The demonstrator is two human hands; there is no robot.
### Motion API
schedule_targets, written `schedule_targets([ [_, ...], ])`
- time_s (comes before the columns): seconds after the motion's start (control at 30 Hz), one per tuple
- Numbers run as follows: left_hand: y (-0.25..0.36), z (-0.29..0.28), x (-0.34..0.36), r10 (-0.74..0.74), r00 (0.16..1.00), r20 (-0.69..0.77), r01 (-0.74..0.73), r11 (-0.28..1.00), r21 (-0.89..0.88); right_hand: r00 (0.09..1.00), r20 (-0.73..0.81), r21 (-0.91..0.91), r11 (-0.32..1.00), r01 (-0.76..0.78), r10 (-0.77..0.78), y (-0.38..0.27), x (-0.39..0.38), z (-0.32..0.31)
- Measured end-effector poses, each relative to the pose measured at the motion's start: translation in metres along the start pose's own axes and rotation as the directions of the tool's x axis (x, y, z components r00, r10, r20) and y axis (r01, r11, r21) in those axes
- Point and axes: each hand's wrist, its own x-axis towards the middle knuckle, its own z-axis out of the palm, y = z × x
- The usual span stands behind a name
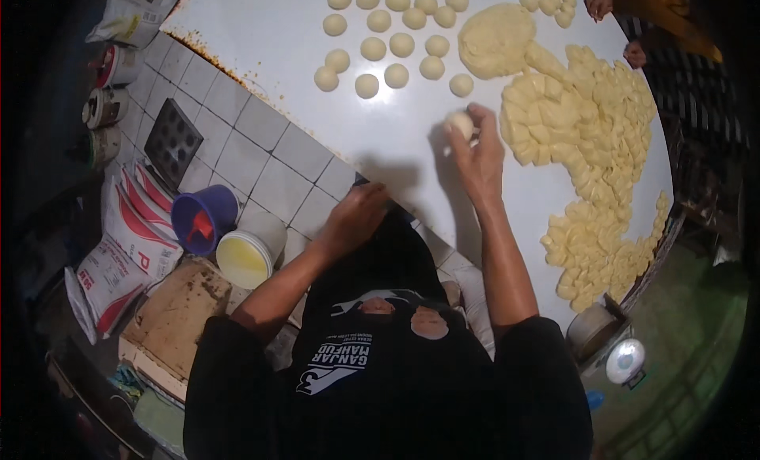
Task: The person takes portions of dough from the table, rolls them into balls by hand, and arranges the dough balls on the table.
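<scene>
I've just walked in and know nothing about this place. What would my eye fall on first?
Probably the wide spread of yellow dough pieces on the right side of the white table, with a smooth dough mound at its upper left. Left of that mound lie pale dough balls, and below them the right hand holds one more ball. A purple bucket stands out at the left, beside the table.

A black T-shirt [396,416] bears a white print [339,355] below the left hand [358,214]; loose short sleeves [542,373] end well back from it and the right hand [480,161].
</scene>
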Motion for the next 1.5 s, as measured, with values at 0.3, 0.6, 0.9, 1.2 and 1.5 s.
schedule_targets([
  [0.3,0.052,0.03,0.094,0.196,0.978,0.075,-0.178,0.964,-0.196,0.978,-0.174,-0.172,0.982,0.083,-0.113,0.051,-0.057,-0.06],
  [0.6,0.337,0.228,0.286,0.826,0.559,0.065,-0.75,0.538,-0.384,0.769,-0.631,-0.055,0.983,-0.173,0.1,0.2,-0.166,-0.354],
  [0.9,0.54,0.552,0.407,0.668,0.674,0.317,-0.516,0.732,-0.446,0.481,-0.853,0.2,0.978,-0.059,0.204,0.432,-0.131,-0.647],
  [1.2,0.624,0.881,0.55,0.451,0.879,0.152,-0.437,0.892,-0.116,0.217,-0.964,0.17,0.983,0.072,0.151,0.535,-0.042,-0.844],
  [1.5,0.574,0.874,0.548,0.386,0.847,0.365,-0.163,0.843,-0.513,0.724,-0.597,-0.74,0.586,-0.33,-0.347,0.601,0.116,-0.9],
])
